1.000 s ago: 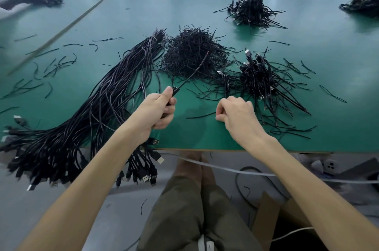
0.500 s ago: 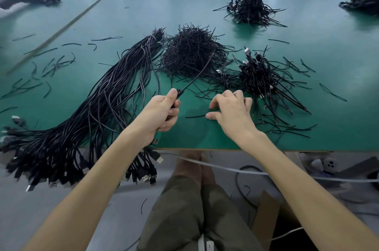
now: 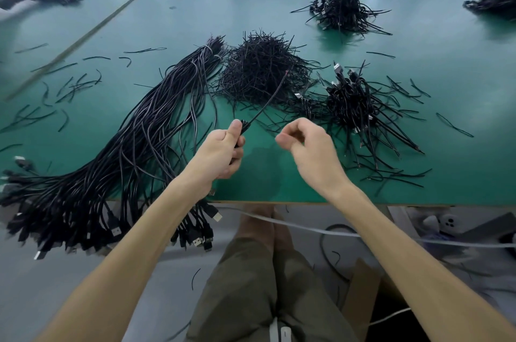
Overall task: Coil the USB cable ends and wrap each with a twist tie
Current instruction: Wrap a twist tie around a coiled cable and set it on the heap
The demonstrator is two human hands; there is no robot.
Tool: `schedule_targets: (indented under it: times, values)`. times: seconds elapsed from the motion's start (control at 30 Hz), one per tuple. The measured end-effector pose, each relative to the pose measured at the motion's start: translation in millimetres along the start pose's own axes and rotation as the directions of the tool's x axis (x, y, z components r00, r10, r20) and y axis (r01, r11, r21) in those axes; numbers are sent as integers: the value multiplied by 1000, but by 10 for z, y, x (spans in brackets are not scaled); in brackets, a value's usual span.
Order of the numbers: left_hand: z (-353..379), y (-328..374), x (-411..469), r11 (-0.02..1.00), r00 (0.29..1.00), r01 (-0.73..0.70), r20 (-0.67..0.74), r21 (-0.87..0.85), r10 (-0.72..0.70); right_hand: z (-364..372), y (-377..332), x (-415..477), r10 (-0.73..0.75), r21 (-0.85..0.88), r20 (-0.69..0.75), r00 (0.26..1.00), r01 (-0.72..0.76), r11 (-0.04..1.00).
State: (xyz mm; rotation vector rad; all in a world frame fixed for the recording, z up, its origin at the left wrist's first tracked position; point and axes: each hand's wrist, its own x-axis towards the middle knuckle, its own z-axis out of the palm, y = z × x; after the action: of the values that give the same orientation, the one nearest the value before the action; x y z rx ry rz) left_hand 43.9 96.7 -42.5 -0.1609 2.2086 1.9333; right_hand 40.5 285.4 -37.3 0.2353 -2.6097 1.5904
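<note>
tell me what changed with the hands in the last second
The right hand rose off the table towards the left hand, fingers curled; whether it holds anything is unclear. The left hand grips the USB cable as before; the twist tie pile stayed.

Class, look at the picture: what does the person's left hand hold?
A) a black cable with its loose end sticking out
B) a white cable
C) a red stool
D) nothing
A: the left hand grips a black cable, whose loose end sticks out past the thumb toward the twist tie pile.
</note>
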Motion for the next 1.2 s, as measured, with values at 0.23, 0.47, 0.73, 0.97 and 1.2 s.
schedule_targets:
  times: [0.23,0.47,0.73,0.97,1.2]
  values:
    - [10,41,-13,996,985,-88,149,14,85,286,-151,-107,205,399,69,976,-215,891]
    - [-101,61,-70,992,977,-107,193,62,94,294,-201,-140,228,471,118,967,-256,844]
    - [-49,129,-122,981,973,-132,208,139,101,258,-178,-139,199,461,169,965,-256,850]
    - [-107,105,-143,997,959,-70,278,38,57,174,-99,-126,-24,533,278,960,-133,836]
    - [-63,152,-186,995,972,-69,230,75,50,83,-113,-70,-104,377,369,924,-47,925]
